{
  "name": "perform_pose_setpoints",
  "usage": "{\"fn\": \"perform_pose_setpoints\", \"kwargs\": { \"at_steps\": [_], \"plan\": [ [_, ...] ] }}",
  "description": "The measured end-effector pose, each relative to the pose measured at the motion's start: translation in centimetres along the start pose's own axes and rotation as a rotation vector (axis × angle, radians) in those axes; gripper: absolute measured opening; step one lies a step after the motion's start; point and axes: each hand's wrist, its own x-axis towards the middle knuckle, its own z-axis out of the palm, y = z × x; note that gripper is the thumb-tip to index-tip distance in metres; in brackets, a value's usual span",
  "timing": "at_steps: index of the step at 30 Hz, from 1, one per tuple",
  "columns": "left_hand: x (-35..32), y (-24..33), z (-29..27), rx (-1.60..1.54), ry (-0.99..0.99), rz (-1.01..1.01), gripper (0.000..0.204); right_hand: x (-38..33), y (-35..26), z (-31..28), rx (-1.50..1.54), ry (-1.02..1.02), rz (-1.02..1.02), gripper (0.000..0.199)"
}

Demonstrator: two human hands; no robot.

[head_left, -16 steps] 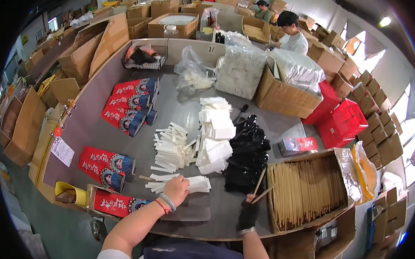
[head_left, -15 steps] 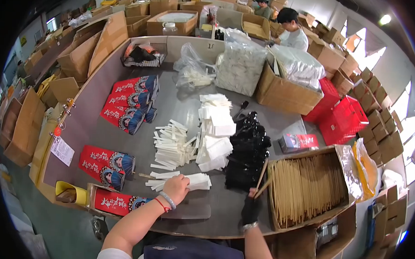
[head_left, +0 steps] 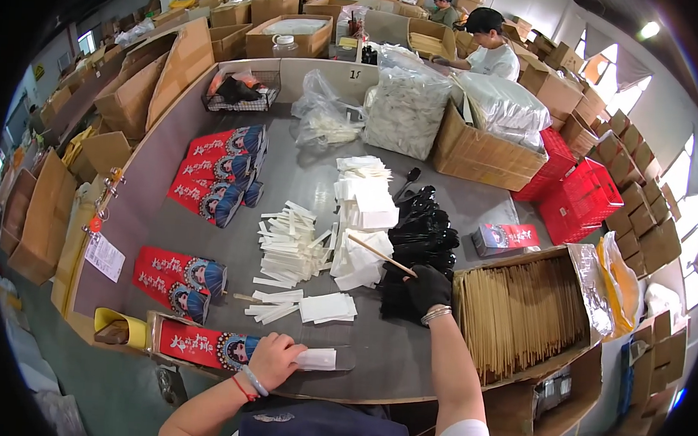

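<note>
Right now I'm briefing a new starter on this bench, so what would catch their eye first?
Probably the red printed paper sleeves with painted mask faces fanned out at the table's left. Next, the open cardboard box of pale wooden chopsticks at the right, beside the black-gloved right hand lifting one thin wooden stick. The bare left hand presses a white paper packet at the near edge.

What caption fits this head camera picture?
Gloved right hand lifts a chopstick while left hand presses a red sleeve on the grey table.
</note>
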Motion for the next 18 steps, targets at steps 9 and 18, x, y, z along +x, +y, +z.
{"fn": "perform_pose_setpoints", "kwargs": {
  "at_steps": [9, 18],
  "plan": [
    [-1.9, -0.4, 1.6, 0.144, 0.112, 0.07, 0.012, -0.8, 0.8, -0.9, 0.25, 0.243, -0.012, 0.017],
    [-4.8, 1.6, 0.4, 0.239, 0.038, 0.027, 0.027, -5.3, -8.3, -5.7, 0.208, 0.143, -0.366, 0.019]
  ]
}}
